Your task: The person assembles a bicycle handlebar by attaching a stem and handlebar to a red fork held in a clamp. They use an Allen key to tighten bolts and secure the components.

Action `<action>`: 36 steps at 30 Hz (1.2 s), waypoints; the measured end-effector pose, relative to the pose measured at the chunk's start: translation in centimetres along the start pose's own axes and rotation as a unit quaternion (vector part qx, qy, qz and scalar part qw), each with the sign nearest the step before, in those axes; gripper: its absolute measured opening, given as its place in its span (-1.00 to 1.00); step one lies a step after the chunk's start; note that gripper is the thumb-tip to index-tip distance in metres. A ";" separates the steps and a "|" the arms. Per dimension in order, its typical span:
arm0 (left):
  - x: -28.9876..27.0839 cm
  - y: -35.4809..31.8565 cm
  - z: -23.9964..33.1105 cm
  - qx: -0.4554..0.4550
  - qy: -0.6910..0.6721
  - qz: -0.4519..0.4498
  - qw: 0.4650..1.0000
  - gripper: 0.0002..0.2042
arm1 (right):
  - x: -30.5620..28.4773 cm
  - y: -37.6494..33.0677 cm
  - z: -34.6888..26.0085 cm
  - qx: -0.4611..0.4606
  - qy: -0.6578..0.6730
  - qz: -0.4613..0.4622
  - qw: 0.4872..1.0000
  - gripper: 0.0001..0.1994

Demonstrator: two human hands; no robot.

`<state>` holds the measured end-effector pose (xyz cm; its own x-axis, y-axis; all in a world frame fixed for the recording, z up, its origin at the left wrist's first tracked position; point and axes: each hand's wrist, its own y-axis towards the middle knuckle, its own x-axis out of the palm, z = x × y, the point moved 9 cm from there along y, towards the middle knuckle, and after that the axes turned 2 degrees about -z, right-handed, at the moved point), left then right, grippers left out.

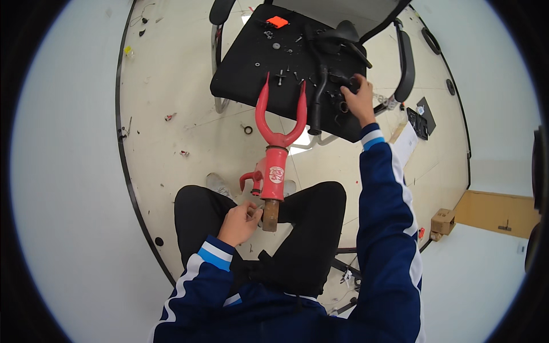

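Observation:
A red bicycle fork with a head tube (275, 166) stands before me, its two prongs pointing away and lying over the near edge of a black chair seat (243, 80). Its bare, rusty steerer tube (270, 216) points toward me between my knees. Beside that tube is my left hand (239, 224), fingers closed in a pinch; whatever is in them is hidden. My right hand (360, 102) reaches over the seat's right side, thumb and forefinger apart around small dark parts (338, 97). A black handlebar (320, 91) lies just left of it.
Bolts, washers (276, 46) and an orange block (277, 22) lie on the seat, with a black saddle (337, 37) at its back. Chair armrests (405, 63) rise on both sides. Small parts and a black ring (247, 130) litter the floor; a cardboard box (442, 221) stands right.

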<state>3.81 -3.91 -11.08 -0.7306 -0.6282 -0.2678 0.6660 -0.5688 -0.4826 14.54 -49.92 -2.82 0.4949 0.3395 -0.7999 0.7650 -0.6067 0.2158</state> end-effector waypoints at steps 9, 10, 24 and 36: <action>-0.6 0.9 1.5 0.029 -0.018 0.010 0.999 -0.68 | 1.6 4.4 0.9 -0.089 -0.127 -0.043 0.987 -0.57; -0.6 1.0 1.6 0.021 -0.024 0.009 0.999 -0.69 | 0.3 4.2 0.0 -0.104 -0.112 -0.016 0.988 -0.58; -5.1 -3.6 5.6 0.117 -0.293 0.101 0.943 -0.74 | -5.6 -31.5 -16.5 -0.070 0.327 -0.261 0.906 -0.62; -4.5 -8.0 10.2 0.178 -0.069 0.108 0.976 -0.83 | -1.4 -38.6 -17.2 0.005 0.410 -0.144 0.901 -0.61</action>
<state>3.35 -1.96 2.53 -0.5570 -0.8052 -0.2037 0.8300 -0.5485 -0.1013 -8.56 -14.61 -0.43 0.4179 0.8980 -0.1378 0.9085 -0.4141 0.0567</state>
